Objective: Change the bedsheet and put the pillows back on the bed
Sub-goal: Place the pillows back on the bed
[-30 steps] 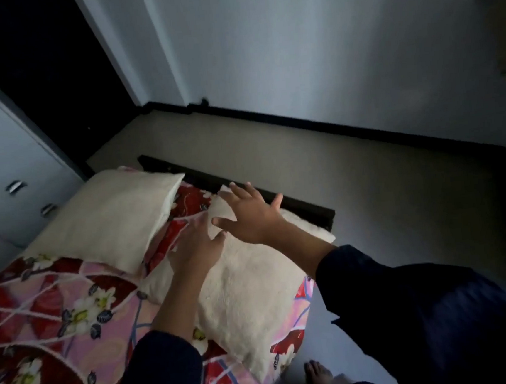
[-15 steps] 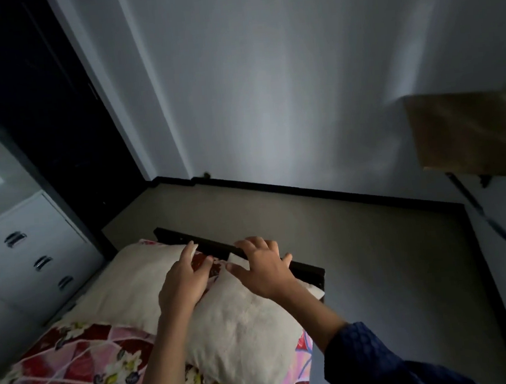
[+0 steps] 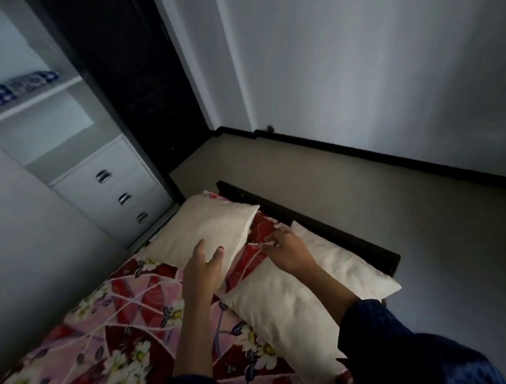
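Note:
A red and pink floral bedsheet (image 3: 99, 337) covers the bed. Two cream pillows lie at its head by the dark headboard (image 3: 325, 228). The left pillow (image 3: 199, 227) lies near the drawers. The right pillow (image 3: 304, 303) lies along the bed's right edge. My left hand (image 3: 202, 269) hovers with fingers spread at the near corner of the left pillow, holding nothing. My right hand (image 3: 287, 248) is over the top end of the right pillow with loose fingers; whether it touches the pillow is unclear.
A white cabinet with three drawers (image 3: 117, 191) and a shelf stands at the left of the bed head. A dark doorway (image 3: 132, 80) opens behind it. Bare floor (image 3: 401, 224) runs to the right of the bed, up to a white wall with black skirting.
Both hands have lifted off the right pillow and moved apart; the left hand now reaches toward the left pillow. The camera has tilted and shifted, showing more of the cabinet.

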